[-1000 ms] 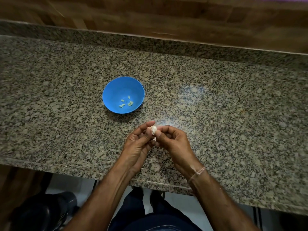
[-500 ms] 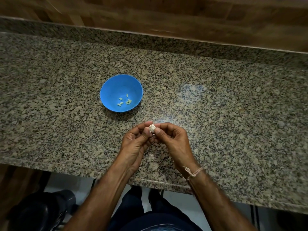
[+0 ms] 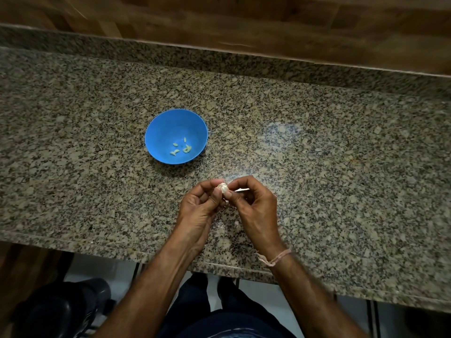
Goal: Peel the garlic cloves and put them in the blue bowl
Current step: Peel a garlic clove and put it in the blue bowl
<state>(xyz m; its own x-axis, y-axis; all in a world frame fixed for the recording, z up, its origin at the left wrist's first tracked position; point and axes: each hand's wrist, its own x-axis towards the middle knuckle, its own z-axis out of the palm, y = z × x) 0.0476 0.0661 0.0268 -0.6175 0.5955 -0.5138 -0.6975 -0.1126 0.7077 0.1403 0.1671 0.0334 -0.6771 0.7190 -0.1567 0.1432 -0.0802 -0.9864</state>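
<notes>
**A:** Where is the garlic?

**B:** The garlic clove (image 3: 223, 187) is held up over the granite countertop (image 3: 341, 167), right where the two hands meet. It is small, whitish, and most of it is covered by fingertips.

**A:** Who has hold of it?

**B:** Both. The left hand (image 3: 197, 208) pinches it from the left, thumb below and curled index finger above. The right hand (image 3: 253, 203) pinches it from the right in the same way. The clove sits at the very tips, not down in either palm. The other fingers of both hands are curled in.

**A:** Any skin coming off?

**B:** A thin pale strip of peel (image 3: 241, 190) sticks out to the right from the clove, under the right index finger. I cannot tell whether it is attached.

**A:** And the bowl?

**B:** The blue bowl (image 3: 156, 128) stands on the counter, farther from the person and to the left of the hands, apart from them. A few peeled cloves (image 3: 181, 148) lie at its bottom, close together.

**A:** Anything else around?

**B:** A thread bracelet (image 3: 275, 258) on the right wrist. Wood panelling (image 3: 244, 20) runs behind the counter. Below the near edge are dark trousers (image 3: 219, 320) and, lower left, a black object (image 3: 61, 308) too dim to name.
</notes>
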